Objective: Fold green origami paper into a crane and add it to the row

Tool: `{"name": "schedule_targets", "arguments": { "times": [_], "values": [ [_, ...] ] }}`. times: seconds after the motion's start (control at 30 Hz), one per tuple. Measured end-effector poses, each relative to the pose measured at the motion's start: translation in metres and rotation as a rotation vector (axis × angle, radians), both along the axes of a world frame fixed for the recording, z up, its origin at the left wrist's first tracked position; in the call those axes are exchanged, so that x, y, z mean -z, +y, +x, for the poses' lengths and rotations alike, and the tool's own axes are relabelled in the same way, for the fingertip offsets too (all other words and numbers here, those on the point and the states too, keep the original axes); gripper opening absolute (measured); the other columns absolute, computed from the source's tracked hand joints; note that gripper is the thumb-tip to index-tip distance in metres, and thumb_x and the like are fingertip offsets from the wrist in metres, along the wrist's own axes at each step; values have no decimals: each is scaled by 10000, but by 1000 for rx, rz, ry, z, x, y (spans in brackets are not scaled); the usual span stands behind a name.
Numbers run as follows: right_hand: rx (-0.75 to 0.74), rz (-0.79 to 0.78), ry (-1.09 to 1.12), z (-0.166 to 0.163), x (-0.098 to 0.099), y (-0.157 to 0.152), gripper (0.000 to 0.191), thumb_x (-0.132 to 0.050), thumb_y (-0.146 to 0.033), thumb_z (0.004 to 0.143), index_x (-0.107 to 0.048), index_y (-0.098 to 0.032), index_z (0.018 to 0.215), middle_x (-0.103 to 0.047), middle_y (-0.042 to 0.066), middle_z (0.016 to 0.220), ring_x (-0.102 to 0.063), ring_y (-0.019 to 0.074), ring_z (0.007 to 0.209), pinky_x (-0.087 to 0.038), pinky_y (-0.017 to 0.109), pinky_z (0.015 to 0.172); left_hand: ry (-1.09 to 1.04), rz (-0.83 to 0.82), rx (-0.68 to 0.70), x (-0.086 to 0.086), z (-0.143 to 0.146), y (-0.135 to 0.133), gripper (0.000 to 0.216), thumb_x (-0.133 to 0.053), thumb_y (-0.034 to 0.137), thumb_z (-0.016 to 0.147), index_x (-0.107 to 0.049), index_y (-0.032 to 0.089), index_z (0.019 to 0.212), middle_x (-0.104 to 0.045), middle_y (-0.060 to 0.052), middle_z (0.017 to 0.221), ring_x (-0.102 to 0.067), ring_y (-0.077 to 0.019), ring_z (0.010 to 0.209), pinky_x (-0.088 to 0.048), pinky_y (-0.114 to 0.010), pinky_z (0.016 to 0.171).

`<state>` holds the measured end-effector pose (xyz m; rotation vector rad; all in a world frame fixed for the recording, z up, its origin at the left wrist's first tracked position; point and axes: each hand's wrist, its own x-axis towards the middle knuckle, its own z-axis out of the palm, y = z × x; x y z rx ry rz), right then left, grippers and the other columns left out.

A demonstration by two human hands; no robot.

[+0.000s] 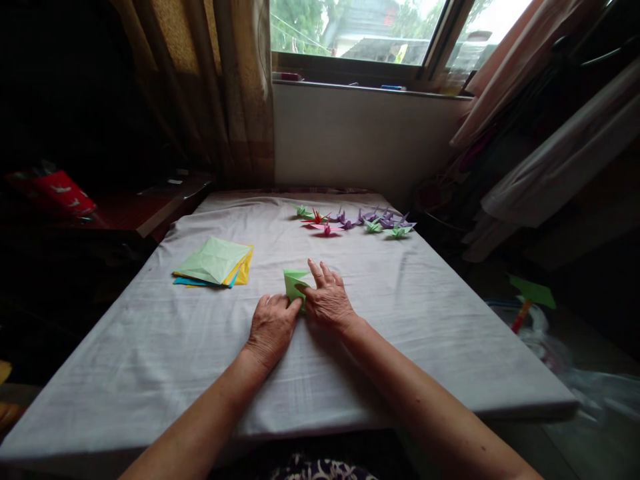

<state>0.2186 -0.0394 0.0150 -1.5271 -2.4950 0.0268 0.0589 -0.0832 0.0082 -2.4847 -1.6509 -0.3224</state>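
A folded piece of green origami paper point(295, 281) lies on the white-clothed table in front of me, partly covered by my fingers. My left hand point(274, 327) rests at its lower left, fingers curled, with the thumb holding the near edge down. Over the right side of the paper lies my right hand point(327, 297), its fingers spread and its thumb side pressing on the sheet. How the folds run under the hands is hidden.
Left of the hands sits a stack of paper squares point(213, 260), green on top with yellow and blue below. Several folded paper cranes point(345, 222), purple, red, pink and green, stand toward the back of the tablecloth point(400, 320). Clear plastic bags point(555, 347) hang beyond the right edge.
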Motion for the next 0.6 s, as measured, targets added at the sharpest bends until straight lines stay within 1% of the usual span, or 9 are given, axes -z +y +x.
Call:
{"name": "schedule_targets", "arguments": {
  "times": [0.17,0.27,0.33,0.43,0.5,0.57,0.6],
  "values": [
    [119,-60,-51,-12,-1,-1,405,-481,-393,930,-593,-393,1319,-134,41,1655,-243,418,1446,-205,582,1089,-6,-5,8,1,0,0,315,-496,151,929,-665,209,1189,-694,-115,1077,-619,-279,1042,-429,-461,950],
    [181,-79,-60,-16,1,-3,395,-463,-391,941,-599,-382,1311,-150,65,1650,-284,418,1427,-221,587,1074,-6,-11,8,-1,0,0,295,-507,152,922,-679,199,1157,-700,-114,996,-630,-282,990,-451,-461,919],
    [188,-76,-36,-15,3,-5,388,-469,-377,943,-605,-365,1306,-165,91,1644,-301,414,1421,-231,588,1072,-7,-12,8,-2,0,0,291,-528,153,909,-682,198,1151,-699,-114,959,-631,-285,977,-462,-465,914],
    [130,-14,46,-9,3,-8,369,-519,-317,923,-629,-335,1275,-202,106,1632,-297,386,1431,-235,583,1089,-19,-6,8,-2,-1,0,283,-535,171,913,-691,213,1145,-692,-131,1049,-613,-295,1064,-472,-460,936],
    [84,69,148,-3,1,-8,332,-552,-255,896,-661,-276,1208,-274,126,1604,-322,346,1426,-285,531,1094,-30,3,2,-2,-2,1,290,-534,183,918,-694,227,1156,-658,-151,1188,-580,-315,1157,-473,-464,958],
    [61,123,269,3,0,-4,286,-564,-218,877,-661,-222,1147,-431,148,1511,-446,290,1345,-391,433,1043,-64,14,0,-1,-2,1,310,-555,182,906,-690,245,1177,-593,-159,1325,-542,-336,1231,-473,-479,980],
    [60,126,315,4,-1,-2,269,-563,-214,875,-651,-209,1129,-534,146,1417,-533,260,1252,-444,383,987,-95,17,3,0,-3,1,323,-570,175,893,-686,250,1185,-561,-160,1373,-531,-341,1254,-475,-485,989]
  ]
}}
